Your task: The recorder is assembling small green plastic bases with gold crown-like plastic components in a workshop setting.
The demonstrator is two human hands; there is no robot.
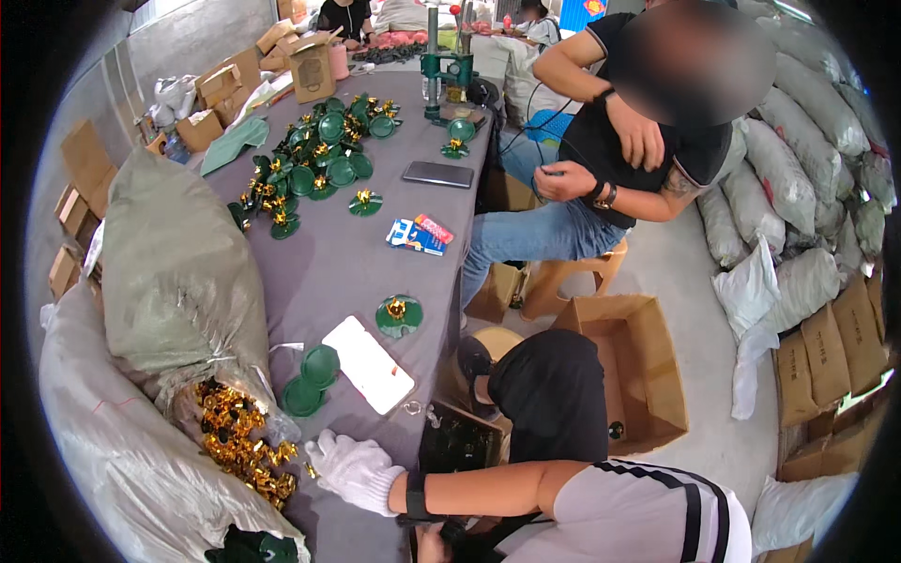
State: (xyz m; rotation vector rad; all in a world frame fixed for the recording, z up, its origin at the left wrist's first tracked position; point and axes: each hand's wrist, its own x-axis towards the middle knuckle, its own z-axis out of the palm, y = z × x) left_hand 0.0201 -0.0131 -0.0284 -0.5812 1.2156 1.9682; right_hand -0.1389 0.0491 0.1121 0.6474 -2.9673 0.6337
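My right hand point(357, 471) wears a white knit glove and reaches over the grey-covered table, fingers closed at the tips on a small gold piece point(310, 469). Beside it, many shiny gold pieces point(239, 436) spill from an open woven sack point(183, 263). Two green round discs point(312, 383) lie just beyond the glove, next to a white rectangular slab point(370, 364). Farther along sits a green disc with a gold piece on it point(399, 316). My left hand point(432, 544) is bare and low at the lower edge; its fingers are mostly cut off.
A heap of green discs with gold pieces point(324, 155) covers the far table, near a phone point(438, 174) and a green hand press point(448, 75). A co-worker point(601, 141) sits at the right side. An open cardboard box point(648, 375) stands on the floor; stuffed sacks point(751, 206) line the right.
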